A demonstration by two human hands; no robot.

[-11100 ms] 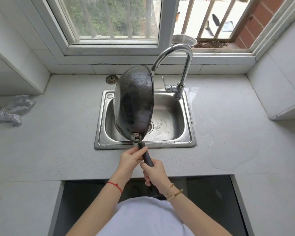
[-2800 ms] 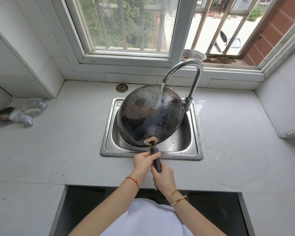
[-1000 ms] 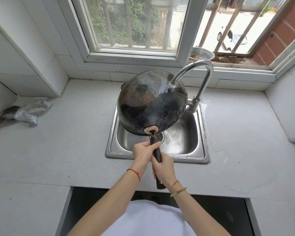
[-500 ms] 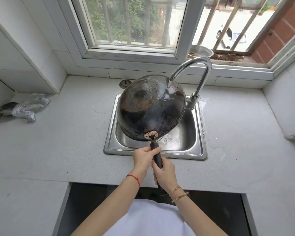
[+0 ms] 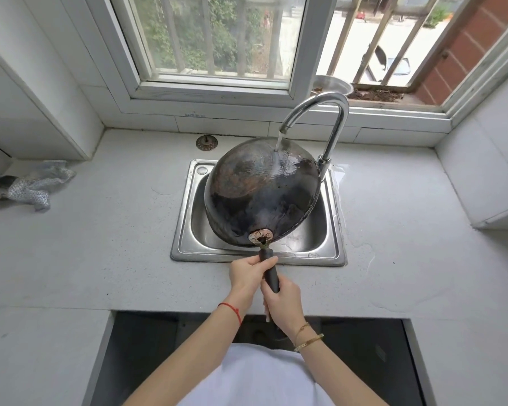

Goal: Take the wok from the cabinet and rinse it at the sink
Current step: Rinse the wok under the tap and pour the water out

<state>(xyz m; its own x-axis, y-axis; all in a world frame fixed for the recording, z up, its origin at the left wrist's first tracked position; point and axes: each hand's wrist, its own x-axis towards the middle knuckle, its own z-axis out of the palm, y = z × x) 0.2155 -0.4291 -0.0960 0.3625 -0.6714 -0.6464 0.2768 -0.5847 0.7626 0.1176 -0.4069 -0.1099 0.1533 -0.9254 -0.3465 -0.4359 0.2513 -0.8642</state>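
Pale grey stone runs the whole width of the worktop (image 5: pixel 100 244) under the barred window, and far to my left a crumpled silvery cloth (image 5: pixel 33 186) lies well apart from everything else. Moving right, a small round strainer plug (image 5: pixel 206 142) sits on the stone just behind the steel sink (image 5: pixel 185 230). Over that sink I hold the wok (image 5: pixel 261 194), turned bottom-up so its dark, domed underside faces me, tilted with the far rim higher. Its long axis runs from the handle (image 5: pixel 272 276) near my body straight away toward the window, the bowl pointing at the tap (image 5: pixel 317 112). My left hand (image 5: pixel 247 275) is wrapped around the handle close to the rivet plate, and my right hand (image 5: pixel 283 300) is closed around it just behind, nearer me. Water from the spout lands on the upper right of the dome and sheets down that side; the left part looks drier and rust-toned. To rinse well, I judge I should roll the handle slowly so the stream sweeps across the dry side, keeping the low edge inside the sink so runoff stays off the stone. Right of the tap, a wet patch already shines on the worktop.
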